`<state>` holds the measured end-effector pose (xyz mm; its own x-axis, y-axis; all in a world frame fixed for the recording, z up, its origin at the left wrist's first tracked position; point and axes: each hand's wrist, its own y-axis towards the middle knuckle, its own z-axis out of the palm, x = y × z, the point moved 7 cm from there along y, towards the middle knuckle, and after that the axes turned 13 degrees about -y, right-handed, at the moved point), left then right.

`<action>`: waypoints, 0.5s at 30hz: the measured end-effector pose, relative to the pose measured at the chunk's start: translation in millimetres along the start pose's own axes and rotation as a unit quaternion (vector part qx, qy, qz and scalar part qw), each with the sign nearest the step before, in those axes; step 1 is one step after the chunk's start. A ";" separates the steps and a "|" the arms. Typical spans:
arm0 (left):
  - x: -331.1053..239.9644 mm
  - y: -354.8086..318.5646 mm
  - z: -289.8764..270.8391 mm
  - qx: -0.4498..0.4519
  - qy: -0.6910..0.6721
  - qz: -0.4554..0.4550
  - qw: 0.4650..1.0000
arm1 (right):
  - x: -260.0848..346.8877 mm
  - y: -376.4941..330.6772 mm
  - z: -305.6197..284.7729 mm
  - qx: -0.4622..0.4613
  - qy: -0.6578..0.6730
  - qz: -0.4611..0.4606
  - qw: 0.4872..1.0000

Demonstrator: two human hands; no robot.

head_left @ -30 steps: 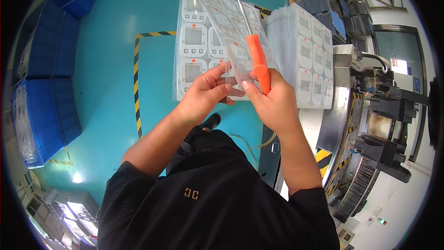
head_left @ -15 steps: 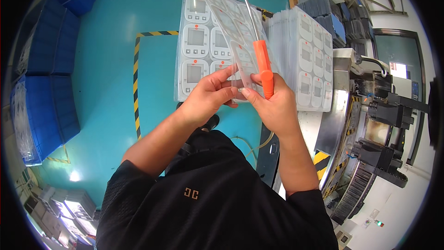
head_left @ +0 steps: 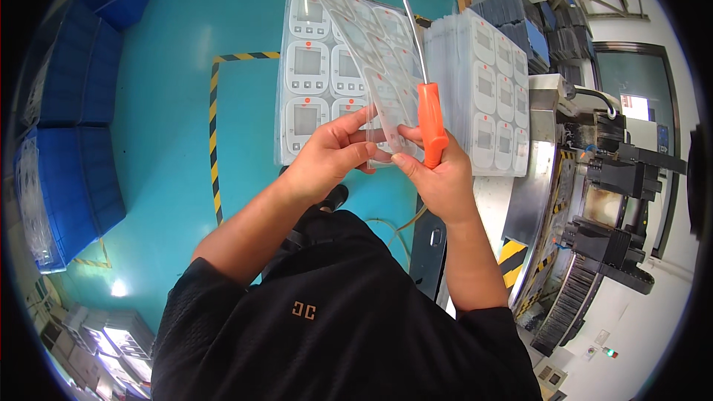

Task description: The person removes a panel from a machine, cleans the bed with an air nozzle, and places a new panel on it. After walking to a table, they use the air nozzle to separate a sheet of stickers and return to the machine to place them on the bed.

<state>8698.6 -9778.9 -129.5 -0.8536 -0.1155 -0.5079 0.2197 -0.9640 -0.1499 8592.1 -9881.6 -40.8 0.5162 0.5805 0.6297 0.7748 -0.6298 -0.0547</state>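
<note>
My left hand is closed on the near edge of clear plastic sheets, thumb in front and fingers behind. One thin printed sheet stands tilted up from the sheet behind it, which shows rows of white panels with grey windows and small buttons. In my right hand is a screwdriver-like tool with an orange handle and a long slim metal shaft pointing up and away. The thumb and fingers of that hand also meet the tilted sheet's lower corner. The shaft's tip touches nothing that I can make out.
Right of my hands stands a thick stack of similar printed sheets on a white surface. Farther right is a machine with black parts. Blue crates line the left side. Black-and-yellow tape marks the green floor.
The orange-handled tool has shifted slightly down and to the right along with my right hand. My left hand keeps its hold on the sheets.
</note>
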 end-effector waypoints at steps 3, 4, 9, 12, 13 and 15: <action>0.3 -1.7 -0.9 -0.002 -0.009 0.002 1.000 | -0.4 -0.7 3.8 0.000 0.011 0.008 1.000; 0.8 -2.1 -1.9 -0.008 -0.023 0.001 1.000 | -0.8 -0.7 5.0 0.000 0.012 0.010 1.000; 5.2 -4.7 -9.0 -0.019 -0.021 0.005 1.000 | 0.0 -2.4 11.0 -0.006 0.014 0.027 1.000; 7.3 -6.4 -13.7 -0.021 -0.029 0.007 0.999 | -3.3 -3.2 17.1 -0.015 0.015 0.030 0.999; 8.3 -6.6 -15.7 -0.021 -0.033 0.006 0.999 | -3.0 -3.1 17.6 -0.017 0.015 0.031 0.999; 10.3 -7.7 -19.2 -0.026 -0.036 0.003 0.999 | -2.8 -3.0 19.3 -0.012 0.008 0.035 0.999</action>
<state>8697.2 -9768.1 -149.8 -0.8837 -0.1404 -0.4466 0.2477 -0.9497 -0.1916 8595.3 -9871.3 -57.3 0.5626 0.5267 0.6372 0.7282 -0.6806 -0.0803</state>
